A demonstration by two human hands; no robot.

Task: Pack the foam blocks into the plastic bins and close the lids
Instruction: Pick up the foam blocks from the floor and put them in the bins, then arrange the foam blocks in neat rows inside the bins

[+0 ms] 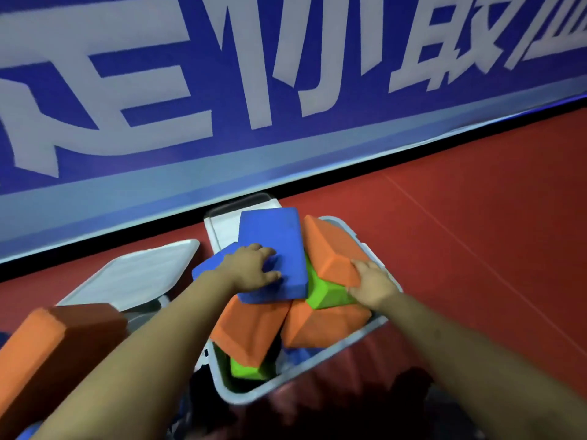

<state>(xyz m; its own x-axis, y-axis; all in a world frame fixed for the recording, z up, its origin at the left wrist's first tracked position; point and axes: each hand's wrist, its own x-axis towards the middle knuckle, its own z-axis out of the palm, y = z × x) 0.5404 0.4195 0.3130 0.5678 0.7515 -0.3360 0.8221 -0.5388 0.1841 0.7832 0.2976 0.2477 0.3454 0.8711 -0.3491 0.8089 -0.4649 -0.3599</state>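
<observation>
A plastic bin stands on the red floor, piled above its rim with foam blocks. My left hand presses flat on a blue block at the top of the pile. My right hand holds the near edge of an orange block at the bin's far right. A green block lies under both. Two more orange blocks sit in front, and another green block shows deep in the bin. The bin's lid stands open behind it.
A second white lid stands open at the left, with a large orange block close to the camera in front of it. A blue banner with white characters runs along the back. Red floor stretches to the right.
</observation>
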